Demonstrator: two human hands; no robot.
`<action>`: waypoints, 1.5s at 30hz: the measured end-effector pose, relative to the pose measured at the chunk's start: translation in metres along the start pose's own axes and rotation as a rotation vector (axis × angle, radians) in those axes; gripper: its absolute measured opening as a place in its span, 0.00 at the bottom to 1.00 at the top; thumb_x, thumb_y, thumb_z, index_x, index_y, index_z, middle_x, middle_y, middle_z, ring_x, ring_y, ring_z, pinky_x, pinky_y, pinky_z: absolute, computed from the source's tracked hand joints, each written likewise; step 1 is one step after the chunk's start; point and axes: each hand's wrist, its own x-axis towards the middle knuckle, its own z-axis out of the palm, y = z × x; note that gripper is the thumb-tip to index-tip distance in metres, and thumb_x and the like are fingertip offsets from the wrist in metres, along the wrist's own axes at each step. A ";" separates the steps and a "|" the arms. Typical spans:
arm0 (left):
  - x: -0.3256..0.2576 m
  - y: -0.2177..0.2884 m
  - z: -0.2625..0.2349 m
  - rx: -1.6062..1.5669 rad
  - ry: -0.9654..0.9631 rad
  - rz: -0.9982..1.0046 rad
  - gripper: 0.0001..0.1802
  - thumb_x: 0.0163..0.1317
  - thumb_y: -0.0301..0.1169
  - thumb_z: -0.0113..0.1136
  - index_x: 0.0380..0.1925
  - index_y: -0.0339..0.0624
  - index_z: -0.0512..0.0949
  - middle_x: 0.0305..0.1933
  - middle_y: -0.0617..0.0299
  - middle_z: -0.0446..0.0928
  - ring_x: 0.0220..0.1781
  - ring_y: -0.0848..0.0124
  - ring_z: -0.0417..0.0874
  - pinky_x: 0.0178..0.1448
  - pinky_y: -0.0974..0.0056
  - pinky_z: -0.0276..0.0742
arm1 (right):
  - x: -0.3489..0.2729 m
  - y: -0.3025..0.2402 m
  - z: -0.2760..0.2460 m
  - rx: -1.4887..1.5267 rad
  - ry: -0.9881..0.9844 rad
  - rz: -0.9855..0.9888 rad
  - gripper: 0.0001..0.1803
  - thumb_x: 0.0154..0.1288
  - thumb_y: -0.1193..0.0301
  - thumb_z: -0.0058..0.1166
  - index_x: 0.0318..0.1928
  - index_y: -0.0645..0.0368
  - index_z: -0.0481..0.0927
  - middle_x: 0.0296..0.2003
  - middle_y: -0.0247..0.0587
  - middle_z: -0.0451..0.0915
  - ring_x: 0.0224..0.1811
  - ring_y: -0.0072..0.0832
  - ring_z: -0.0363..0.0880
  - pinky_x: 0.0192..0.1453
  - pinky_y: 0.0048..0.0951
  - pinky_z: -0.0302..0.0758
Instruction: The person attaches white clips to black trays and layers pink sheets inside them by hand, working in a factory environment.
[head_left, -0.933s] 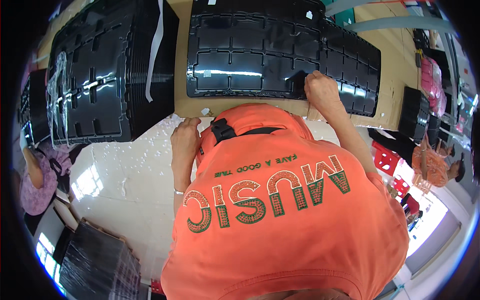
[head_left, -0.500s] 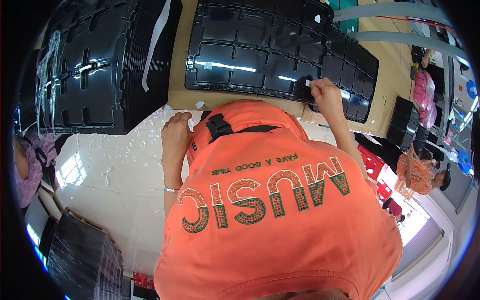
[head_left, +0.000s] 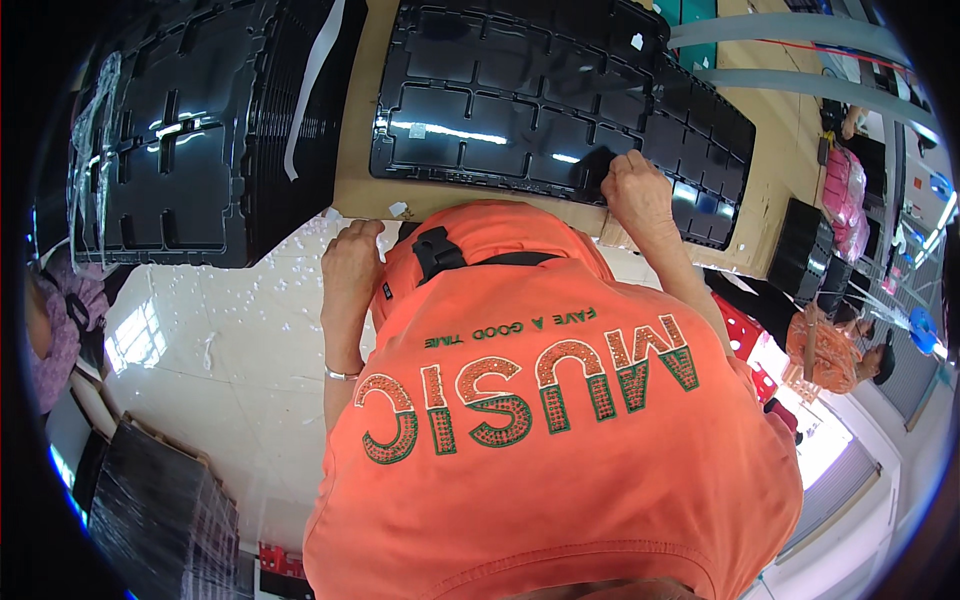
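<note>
My right hand (head_left: 640, 195) is closed, its fingers bent together at the near edge of a black plastic tray (head_left: 450, 150) with moulded compartments. Whatever its fingertips hold, if anything, is hidden. Close by on the right lies another black tray section (head_left: 690, 130). By the cardboard edge (head_left: 480, 193) rests my left hand (head_left: 350, 265), fingers bent over and apart, with nothing seen in it. A white scrap (head_left: 398, 209) lies just beyond that hand. One small white piece (head_left: 637, 41) sits at the tray's far side, and a pale square (head_left: 417, 131) at its left.
At the left stands a tall stack of black trays (head_left: 165, 130) with clear wrap and a white strip (head_left: 312, 90). White bits litter the floor (head_left: 260, 330). Grey curved bars (head_left: 790, 30) cross the upper right. Other people (head_left: 825, 345) are at the far right and left.
My right hand has moved slightly left and its fingers have turned down onto the tray. The small white piece it pinched before no longer shows. The left hand stays in place.
</note>
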 end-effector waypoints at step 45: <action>0.012 0.023 -0.023 0.128 -0.130 0.118 0.16 0.55 0.18 0.46 0.41 0.39 0.78 0.43 0.51 0.80 0.46 0.52 0.81 0.48 0.52 0.76 | -0.187 0.028 0.135 0.397 0.334 0.690 0.10 0.59 0.78 0.53 0.42 0.58 0.73 0.35 0.45 0.77 0.37 0.44 0.76 0.42 0.41 0.74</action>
